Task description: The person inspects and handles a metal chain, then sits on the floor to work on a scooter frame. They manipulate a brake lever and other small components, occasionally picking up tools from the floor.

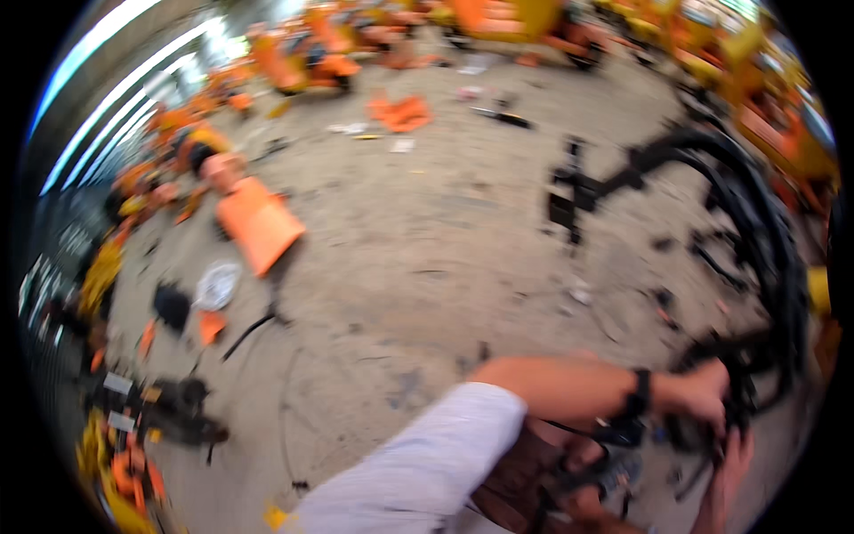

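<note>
sandy concrete floor was strewn with orange parts, black cable bundle was gripped low right by left hand, right hand was pressed beneath it, its grasp was blurred

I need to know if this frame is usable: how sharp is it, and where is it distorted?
Head view: motion blur smears everything, worst at the orange parts along the rim; fisheye bends the edges; the left hand and right hand on the black cable bundle are soft; bright glare streaks upper left.
</note>
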{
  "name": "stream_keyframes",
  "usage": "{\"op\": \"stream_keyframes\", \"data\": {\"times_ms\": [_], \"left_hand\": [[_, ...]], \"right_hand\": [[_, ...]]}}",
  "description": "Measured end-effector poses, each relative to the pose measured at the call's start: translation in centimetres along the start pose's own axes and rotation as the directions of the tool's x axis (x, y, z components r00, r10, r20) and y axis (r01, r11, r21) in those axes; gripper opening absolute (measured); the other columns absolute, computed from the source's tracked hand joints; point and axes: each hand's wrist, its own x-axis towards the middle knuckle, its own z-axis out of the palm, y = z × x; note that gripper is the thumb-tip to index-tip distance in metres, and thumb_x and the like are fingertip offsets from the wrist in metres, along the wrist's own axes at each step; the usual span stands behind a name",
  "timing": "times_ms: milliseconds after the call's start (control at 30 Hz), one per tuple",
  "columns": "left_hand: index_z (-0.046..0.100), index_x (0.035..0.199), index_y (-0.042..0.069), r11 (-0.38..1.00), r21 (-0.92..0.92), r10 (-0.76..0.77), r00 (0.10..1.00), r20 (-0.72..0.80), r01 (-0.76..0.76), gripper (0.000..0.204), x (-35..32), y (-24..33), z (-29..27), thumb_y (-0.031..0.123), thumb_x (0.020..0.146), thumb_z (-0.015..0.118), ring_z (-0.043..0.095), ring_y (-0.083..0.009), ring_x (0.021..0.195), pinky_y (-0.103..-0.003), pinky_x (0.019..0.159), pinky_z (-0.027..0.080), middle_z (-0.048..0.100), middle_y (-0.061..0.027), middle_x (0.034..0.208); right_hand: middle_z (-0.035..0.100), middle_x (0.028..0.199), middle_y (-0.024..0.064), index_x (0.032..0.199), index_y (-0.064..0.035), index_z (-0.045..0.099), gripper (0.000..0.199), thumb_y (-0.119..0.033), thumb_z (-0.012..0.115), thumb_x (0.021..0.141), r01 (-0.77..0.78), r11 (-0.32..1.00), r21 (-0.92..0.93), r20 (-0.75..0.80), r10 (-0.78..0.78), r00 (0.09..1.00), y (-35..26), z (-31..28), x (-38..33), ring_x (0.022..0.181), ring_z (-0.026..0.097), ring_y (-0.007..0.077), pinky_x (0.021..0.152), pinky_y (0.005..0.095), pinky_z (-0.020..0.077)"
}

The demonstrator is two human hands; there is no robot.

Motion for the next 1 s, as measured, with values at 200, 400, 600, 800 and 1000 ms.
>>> {"op": "stream_keyframes", "data": {"times_ms": [200, 400, 600, 800, 1000], "left_hand": [[0.073, 0.091, 0.001, 0.889, 0.425, -0.196, 0.981, 0.016, 0.171, 0.033, -1.8, 4.3, -1.9, 0.024, 0.069, 0.081, 0.063, -0.0093, 0.061, -0.025, 0.057, 0.051, 0.068, -0.006, 0.068], [0.062, 0.113, -0.007, 0.914, 0.096, -0.404, 0.907, 0.117, 0.395, 0.038, -0.8, 4.2, -0.5, 0.002, 0.078, 0.073, 0.066, -0.0161, 0.086, -0.029, 0.079, 0.054, 0.069, -0.0116, 0.099], [0.063, 0.113, -0.004, 0.91, 0.044, -0.415, 0.903, 0.112, 0.413, 0.038, -1.1, 4.3, -0.9, 0.004, 0.078, 0.075, 0.065, -0.0153, 0.089, -0.03, 0.08, 0.054, 0.068, -0.0095, 0.103], [0.063, 0.113, -0.003, 0.914, 0.086, -0.404, 0.91, 0.096, 0.396, 0.04, -1.2, 4.1, -1.6, 0.003, 0.076, 0.076, 0.065, -0.0157, 0.09, -0.031, 0.081, 0.054, 0.068, -0.0111, 0.105], [0.063, 0.113, -0.005, 0.918, 0.088, -0.393, 0.915, 0.088, 0.386, 0.039, -1.1, 4.2, -1.4, 0.002, 0.076, 0.076, 0.065, -0.016, 0.09, -0.031, 0.082, 0.054, 0.068, -0.0117, 0.104]], "right_hand": [[0.058, 0.082, -0.0002, 0.114, -0.004, 0.053, 0.02, -0.013, 0.046, 0.098, -0.011, 0.996, 0.083, 0.195, -0.006, 0.981, -3.5, 4.6, -0.1, 0.068, 0.053, 0.0073, 0.057, 0.022, 0.043], [0.058, 0.087, 0.0047, 0.107, 0.0013, 0.052, 0.023, -0.019, 0.047, 0.098, 0.015, 0.996, 0.087, 0.192, -0.032, 0.981, -5.4, 3.1, -1.4, 0.068, 0.053, 0.0086, 0.063, 0.0246, 0.0455], [0.062, 0.094, 0.0052, 0.115, 0.0031, 0.052, 0.027, -0.012, 0.056, 0.094, 0.19, 0.975, 0.112, 0.186, -0.209, 0.96, -4.8, 3.2, -2.1, 0.073, 0.056, 0.0065, 0.063, 0.0235, 0.0482], [0.063, 0.089, 0.007, 0.112, 0.0032, 0.051, 0.024, -0.012, 0.057, 0.094, 0.246, 0.969, 0.017, 0.196, -0.244, 0.95, -4.6, 3.9, -1.7, 0.073, 0.057, 0.0084, 0.063, 0.0254, 0.0489], [0.064, 0.088, 0.0146, 0.107, 0.0036, 0.048, 0.021, -0.014, 0.052, 0.096, 0.336, 0.934, -0.126, 0.176, -0.312, 0.934, -4.3, 4.5, -1.5, 0.078, 0.063, 0.0248, 0.07, 0.0361, 0.0486]]}}
